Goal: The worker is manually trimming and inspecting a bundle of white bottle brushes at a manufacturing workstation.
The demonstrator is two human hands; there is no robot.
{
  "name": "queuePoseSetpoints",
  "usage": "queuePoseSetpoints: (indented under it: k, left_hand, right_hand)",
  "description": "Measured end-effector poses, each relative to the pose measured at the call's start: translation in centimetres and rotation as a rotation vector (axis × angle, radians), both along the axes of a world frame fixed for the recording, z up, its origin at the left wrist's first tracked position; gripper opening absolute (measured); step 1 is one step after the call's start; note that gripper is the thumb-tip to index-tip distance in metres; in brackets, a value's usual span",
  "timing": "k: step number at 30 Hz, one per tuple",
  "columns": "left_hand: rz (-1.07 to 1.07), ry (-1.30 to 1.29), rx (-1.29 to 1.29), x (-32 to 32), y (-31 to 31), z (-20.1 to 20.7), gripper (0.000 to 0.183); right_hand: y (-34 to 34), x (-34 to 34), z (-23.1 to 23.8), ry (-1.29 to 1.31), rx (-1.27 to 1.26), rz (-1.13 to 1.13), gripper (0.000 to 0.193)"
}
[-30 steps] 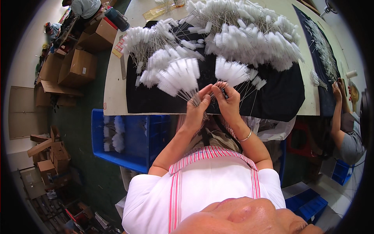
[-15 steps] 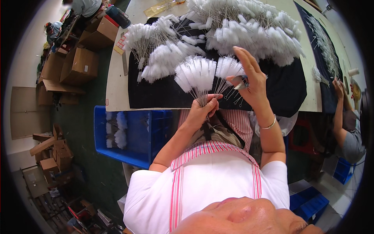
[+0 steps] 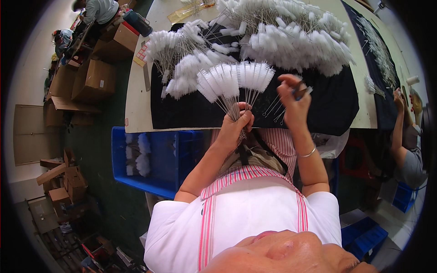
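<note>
In the head view, the left hand [image 3: 236, 125] is clamping the wire stems of a fanned bunch of white bottle brushes [image 3: 236, 79], holding it upright over the black cloth [image 3: 318, 107] at the table's near edge. The right hand [image 3: 293, 102] is pinching a small dark object whose kind is unclear, fingers together, just right of the fan. If the left grip is loosening, the stems are likely sliding apart and dropping toward the blue crate [image 3: 175, 157]; the fan's tips could also be snagging the heaped brushes [image 3: 291, 43] behind.
</note>
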State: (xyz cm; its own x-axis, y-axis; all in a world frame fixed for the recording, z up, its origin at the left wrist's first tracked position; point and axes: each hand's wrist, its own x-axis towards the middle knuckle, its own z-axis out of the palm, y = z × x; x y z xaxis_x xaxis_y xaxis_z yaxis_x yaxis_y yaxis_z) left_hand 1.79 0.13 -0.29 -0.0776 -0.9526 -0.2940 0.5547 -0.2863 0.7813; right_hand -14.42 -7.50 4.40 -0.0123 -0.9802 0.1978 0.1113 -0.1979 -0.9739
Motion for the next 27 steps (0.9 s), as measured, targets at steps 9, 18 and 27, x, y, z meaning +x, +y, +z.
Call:
queuePoseSetpoints:
  k: [9, 18, 27]
  left_hand:
    - [0.032, 0.032, 0.035, -1.0, 0.1, 0.4, 0.013]
    - [0.126, -0.205, 0.012, -0.6, 0.3, -0.1, 0.012]
    - [0.230, -0.343, -0.087, -0.6, 0.4, -0.7, 0.010]
  right_hand:
    - [3.2, 3.0, -3.4, -0.202, 0.317, 0.187, 0.014]
    - [2.8, 1.5, -1.8, -0.109, 0.191, 0.118, 0.031]
    - [1.7, -1.8, 2.6, 0.105, -0.007, 0.053, 0.022]
